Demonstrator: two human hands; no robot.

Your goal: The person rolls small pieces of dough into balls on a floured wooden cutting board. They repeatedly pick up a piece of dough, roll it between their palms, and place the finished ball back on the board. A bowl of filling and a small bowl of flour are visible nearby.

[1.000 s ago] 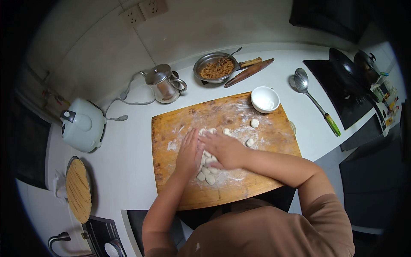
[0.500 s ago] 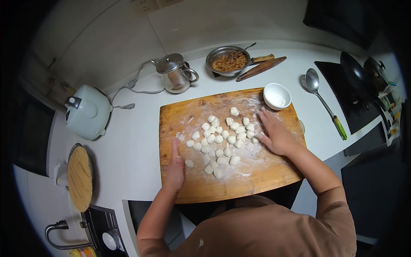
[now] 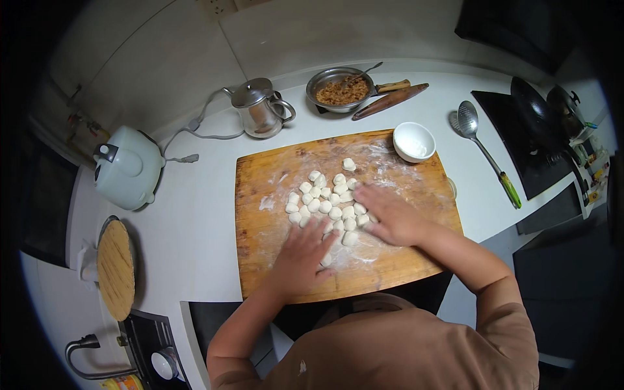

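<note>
Several small white dough pieces (image 3: 325, 207) lie clustered on a floured wooden board (image 3: 273, 168). My left hand (image 3: 300, 255) rests over the near left part of the cluster, palm down with fingers spread, and hides some pieces. From the right, my right hand (image 3: 392, 217) lies flat against the cluster's edge, fingers stretched out toward the far left. Neither hand grips a piece. At the board's far right corner stands a white bowl (image 3: 414, 142) with white powder, likely flour, inside.
Behind the board stand a metal kettle (image 3: 259, 110) and a pan of brown filling (image 3: 342, 90), with a tapered wooden rolling pin (image 3: 390, 102) beside it. A slotted spoon (image 3: 484, 146) lies to the right. On the left are a pale green appliance (image 3: 130, 170) and a round woven tray (image 3: 117, 270).
My left hand has moved right from the cluster's left side onto its near pieces. My right hand has shifted left and nearer, and the dough pieces are bunched closer together.
</note>
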